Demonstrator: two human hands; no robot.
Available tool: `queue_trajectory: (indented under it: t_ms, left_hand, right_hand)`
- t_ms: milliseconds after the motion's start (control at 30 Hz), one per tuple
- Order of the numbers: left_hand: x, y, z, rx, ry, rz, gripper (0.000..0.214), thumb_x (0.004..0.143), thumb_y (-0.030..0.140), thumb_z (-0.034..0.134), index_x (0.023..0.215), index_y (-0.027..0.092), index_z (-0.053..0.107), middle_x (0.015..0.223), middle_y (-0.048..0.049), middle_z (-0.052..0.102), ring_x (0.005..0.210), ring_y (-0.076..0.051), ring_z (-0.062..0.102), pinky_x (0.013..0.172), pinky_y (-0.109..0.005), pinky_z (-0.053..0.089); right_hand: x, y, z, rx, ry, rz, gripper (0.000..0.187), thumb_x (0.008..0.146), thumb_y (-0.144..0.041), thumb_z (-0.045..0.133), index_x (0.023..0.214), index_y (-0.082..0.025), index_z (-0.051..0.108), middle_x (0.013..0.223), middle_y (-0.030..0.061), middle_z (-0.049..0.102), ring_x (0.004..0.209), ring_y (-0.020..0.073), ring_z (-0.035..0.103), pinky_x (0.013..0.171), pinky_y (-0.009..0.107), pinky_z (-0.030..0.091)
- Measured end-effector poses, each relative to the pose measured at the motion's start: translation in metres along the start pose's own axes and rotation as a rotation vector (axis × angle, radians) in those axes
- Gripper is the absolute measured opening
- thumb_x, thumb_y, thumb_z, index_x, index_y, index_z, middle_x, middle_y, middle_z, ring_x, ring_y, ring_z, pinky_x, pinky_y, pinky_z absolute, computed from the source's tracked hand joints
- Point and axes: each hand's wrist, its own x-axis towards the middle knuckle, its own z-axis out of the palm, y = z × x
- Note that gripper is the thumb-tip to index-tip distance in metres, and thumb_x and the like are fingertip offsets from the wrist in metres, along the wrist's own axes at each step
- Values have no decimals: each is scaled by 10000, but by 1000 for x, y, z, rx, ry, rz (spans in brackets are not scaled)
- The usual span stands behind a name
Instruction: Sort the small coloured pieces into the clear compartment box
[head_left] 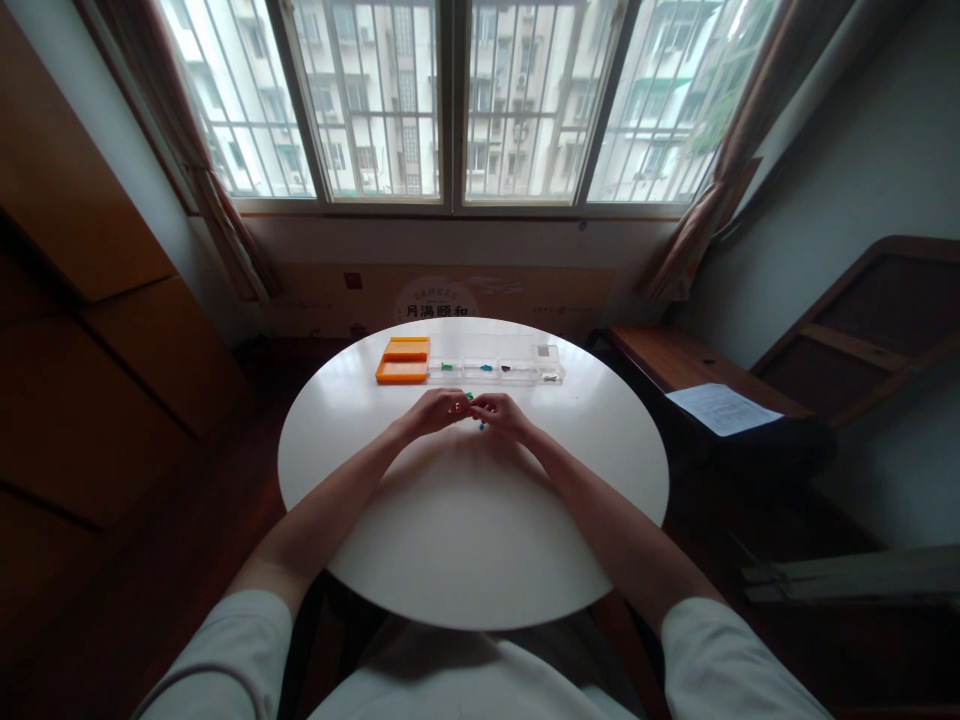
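While left hand (437,411) and right hand (500,415) meet, a small green piece (470,396) shows between them, though which grip pinches it I cannot tell, with a blue bit (481,427) just nearer and, farther across the white bench (465,540), an orange case (403,379) beside a clear compartmented box (528,377).

Green piece (470,396) at fingertips (481,402), too small for detail

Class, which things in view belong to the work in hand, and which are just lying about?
Likely in use: green piece between left hand and right hand, blue piece nearby, clear case, orange case.

Likely just lying about: white paper, cardboard.
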Motion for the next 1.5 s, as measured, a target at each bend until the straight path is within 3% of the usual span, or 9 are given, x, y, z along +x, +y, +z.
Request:
queue_trajectory:
  t_ms: [700, 1100, 1500]
  left_hand:
    - [2, 5, -4, 96, 23, -112, 285, 777, 443, 563, 730, 178, 659, 709, -16, 653, 586, -96, 566, 548, -181, 363]
    - [1, 2, -2, 97, 9, -67, 260, 816, 397, 522, 792, 185, 670, 741, -18, 655, 605, -95, 572, 565, -179, 374]
    - [2, 3, 0, 51, 69, -129, 162, 772, 307, 563, 787, 177, 658, 751, -6, 654, 581, -83, 570, 551, -175, 391]
  right_hand:
    - [1, -3, -1, 29, 13, -3, 205, 722, -274, 571, 804, -104, 650, 626, 38, 620, 540, 116, 550, 516, 227, 432]
    - [1, -1, -2, -60, 51, -9, 191, 726, -279, 580, 804, -121, 652, 630, 32, 634, 574, 122, 567, 539, 219, 427]
    - [3, -1, -1, -35, 119, -41, 250, 722, -350, 594, 784, -113, 644, 689, 64, 656, 571, 132, 591, 529, 231, 449]
